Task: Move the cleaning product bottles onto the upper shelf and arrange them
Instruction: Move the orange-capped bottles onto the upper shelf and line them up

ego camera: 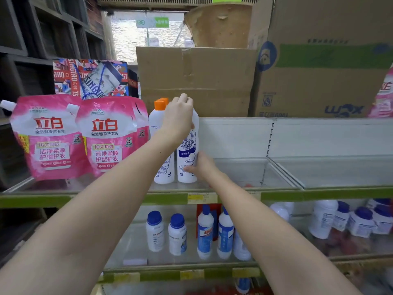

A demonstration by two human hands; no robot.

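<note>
I see both hands on one white toilet-cleaner bottle (188,154) that stands upright on the upper shelf (319,191), near its front edge. My left hand (178,118) is curled over the top of the bottle, covering the cap, so I cannot see the cap's colour. My right hand (202,165) holds the lower body from the right side, fingers wrapped against the label near the base. Just left of it, touching or nearly so, a second white bottle (159,133) with an orange cap stands upright on the same shelf. Further left, two pink detergent pouches (78,137) lean side by side. To the right of the held bottle the shelf runs on behind a clear front rail. Cardboard boxes (195,79) sit behind and above the shelf. On the lower shelf (148,275), several white bottles with blue caps (191,233) stand in a loose row, with more blue-capped jars (361,220) toward the right.
</note>
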